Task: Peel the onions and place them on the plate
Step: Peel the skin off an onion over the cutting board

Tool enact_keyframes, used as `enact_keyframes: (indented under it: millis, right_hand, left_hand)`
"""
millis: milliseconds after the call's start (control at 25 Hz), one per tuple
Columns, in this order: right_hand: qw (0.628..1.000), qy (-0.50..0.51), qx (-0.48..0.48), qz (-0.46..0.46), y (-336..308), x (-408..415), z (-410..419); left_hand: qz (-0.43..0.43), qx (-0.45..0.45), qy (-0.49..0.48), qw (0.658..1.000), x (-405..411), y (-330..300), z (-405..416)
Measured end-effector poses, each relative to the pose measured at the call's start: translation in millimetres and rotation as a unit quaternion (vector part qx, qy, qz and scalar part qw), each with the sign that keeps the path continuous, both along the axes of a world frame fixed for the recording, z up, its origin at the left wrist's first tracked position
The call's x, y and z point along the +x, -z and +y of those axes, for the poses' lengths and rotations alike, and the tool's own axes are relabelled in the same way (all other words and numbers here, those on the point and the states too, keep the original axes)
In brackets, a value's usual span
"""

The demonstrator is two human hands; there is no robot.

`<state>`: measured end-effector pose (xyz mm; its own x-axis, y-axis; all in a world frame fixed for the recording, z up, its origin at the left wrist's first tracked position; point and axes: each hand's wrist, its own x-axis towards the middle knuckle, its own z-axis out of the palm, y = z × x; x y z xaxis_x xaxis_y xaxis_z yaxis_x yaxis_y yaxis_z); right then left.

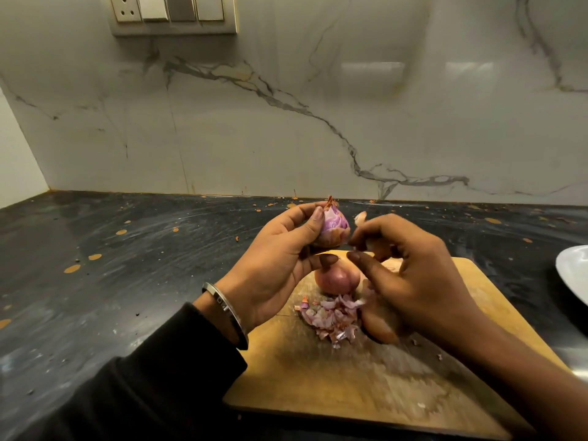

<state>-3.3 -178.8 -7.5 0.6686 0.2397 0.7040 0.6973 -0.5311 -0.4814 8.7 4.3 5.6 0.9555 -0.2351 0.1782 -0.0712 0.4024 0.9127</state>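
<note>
Dark table [127,281] carries a wooden board [318,377], left hand [273,265] gripping a half-peeled onion [334,226] above it, another onion [337,280] and peels [331,316] below, right hand [413,275] pinching skin, plate [572,275] far right.

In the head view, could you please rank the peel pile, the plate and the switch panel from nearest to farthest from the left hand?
1. Peel pile: on the board, just below and right of the left hand.
2. Plate: at the right edge, on the counter.
3. Switch panel: high on the wall, top left.
</note>
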Motion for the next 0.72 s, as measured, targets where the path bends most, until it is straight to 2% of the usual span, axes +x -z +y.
enact_keyframes:
  millis: [120, 360, 560, 720]
  right_hand:
    - [0.999, 0.008, 0.042, -0.001, -1.9, 0.2, -1.3]
    - [0.997, -0.023, 0.068, 0.028, -3.5, -1.6, -2.5]
    - [0.996, -0.071, 0.027, 0.046, -4.3, -5.1, -0.8]
    - [0.999, -0.031, 0.022, 0.003, -4.2, -0.8, -2.0]
  left_hand:
    - [0.005, -0.005, 0.004, 1.000, -1.3, 0.1, -1.9]
    - [0.018, 0.008, -0.017, 1.000, -2.3, -2.4, -0.6]
    - [0.014, 0.008, -0.016, 1.000, -2.8, -3.3, -0.4]
    - [0.012, 0.012, -0.016, 1.000, 0.1, -2.0, -0.5]
